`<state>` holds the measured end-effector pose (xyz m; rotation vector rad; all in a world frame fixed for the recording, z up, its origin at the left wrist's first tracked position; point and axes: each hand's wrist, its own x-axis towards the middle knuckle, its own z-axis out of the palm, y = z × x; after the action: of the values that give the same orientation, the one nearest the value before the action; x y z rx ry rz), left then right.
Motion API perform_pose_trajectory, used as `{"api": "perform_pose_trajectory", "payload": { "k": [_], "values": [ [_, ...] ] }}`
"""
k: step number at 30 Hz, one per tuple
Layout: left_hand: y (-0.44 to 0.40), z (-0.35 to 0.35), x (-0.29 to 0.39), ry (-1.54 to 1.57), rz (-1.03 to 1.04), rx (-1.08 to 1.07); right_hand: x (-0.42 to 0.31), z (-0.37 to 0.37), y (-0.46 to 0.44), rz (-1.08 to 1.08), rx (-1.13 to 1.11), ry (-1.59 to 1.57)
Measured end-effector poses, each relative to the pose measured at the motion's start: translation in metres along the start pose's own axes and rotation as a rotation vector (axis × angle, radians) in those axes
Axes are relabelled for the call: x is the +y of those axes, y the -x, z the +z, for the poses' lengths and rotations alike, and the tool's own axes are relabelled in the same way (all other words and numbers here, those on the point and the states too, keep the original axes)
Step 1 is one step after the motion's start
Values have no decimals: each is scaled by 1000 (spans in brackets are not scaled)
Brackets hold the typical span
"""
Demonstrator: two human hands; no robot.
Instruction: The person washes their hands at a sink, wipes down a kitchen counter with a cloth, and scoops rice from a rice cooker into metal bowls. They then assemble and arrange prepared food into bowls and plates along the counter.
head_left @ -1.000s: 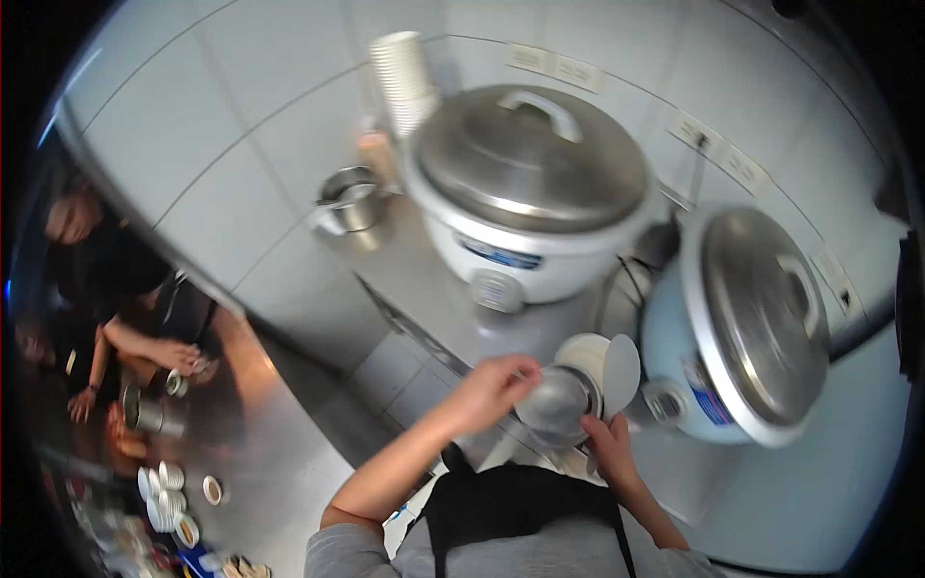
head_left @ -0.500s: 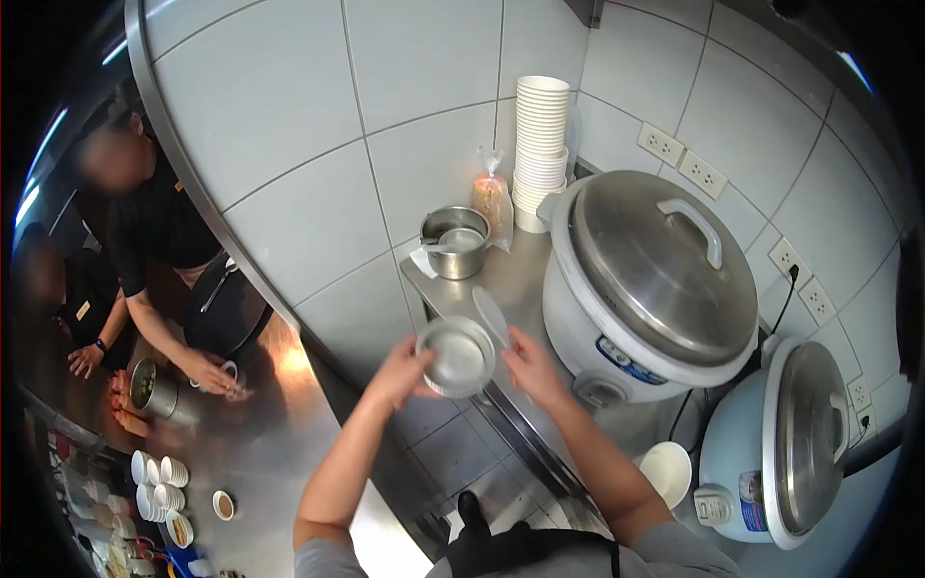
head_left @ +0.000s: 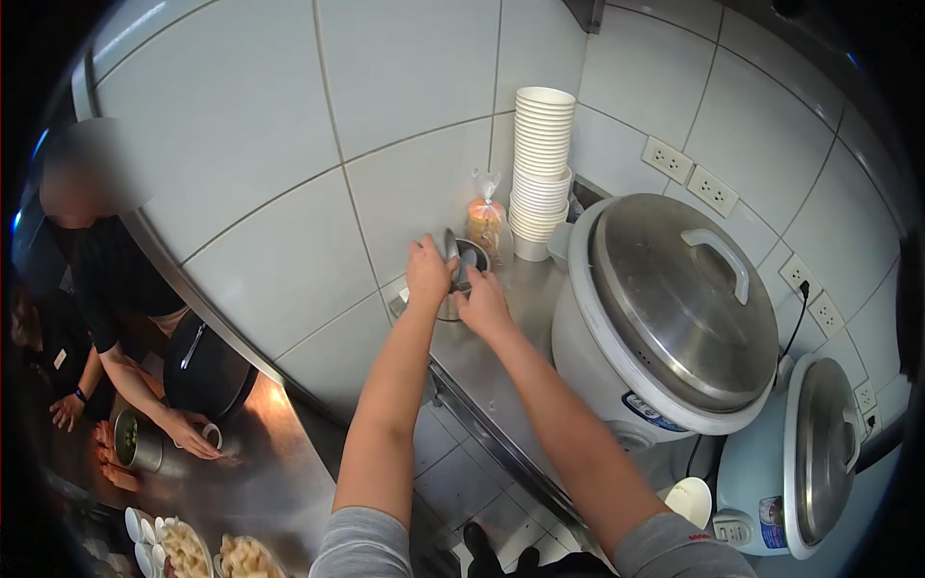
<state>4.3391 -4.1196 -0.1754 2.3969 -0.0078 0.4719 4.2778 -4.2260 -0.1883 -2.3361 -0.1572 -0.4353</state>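
Observation:
A steel pot [head_left: 451,308] stands at the left end of the counter, partly covered by my hands. Over its rim, my left hand [head_left: 431,272] is closed on a small metal bowl [head_left: 451,244], which is tipped nearly edge-on. My right hand [head_left: 486,304] is at the pot's near right side, fingers closed around the handle of a rice paddle [head_left: 469,262]; the blade is at the pot's mouth. My fingers hide much of the bowl and the handle.
Behind the pot are a tied bag of orange food [head_left: 486,223] and stacked paper cups [head_left: 541,173]. Two rice cookers [head_left: 674,308] stand right, near a white bowl [head_left: 690,501]. At left, a co-worker's hand [head_left: 196,435] touches a small cup on a steel table [head_left: 279,472].
Both my hands have moved forward to the pot, carrying the metal bowl and the rice paddle. The bowl has turned from face-up to nearly edge-on. My view has shifted slightly.

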Motion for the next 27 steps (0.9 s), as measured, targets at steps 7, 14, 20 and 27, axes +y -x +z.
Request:
{"api": "perform_pose_trajectory", "payload": {
  "k": [7,14,20,27],
  "values": [
    [104,-21,20,295,270,326,-17,-67,224,-169,-45,-325],
    [384,26,90,827,-88,-530,74,-166,455,208,-768,-513],
    [508,87,186,859,-424,-1209,112,-274,527,1069,-311,-1109],
    [521,126,206,917,-628,-1229,245,-303,594,942,-160,-927]
  ]
}}
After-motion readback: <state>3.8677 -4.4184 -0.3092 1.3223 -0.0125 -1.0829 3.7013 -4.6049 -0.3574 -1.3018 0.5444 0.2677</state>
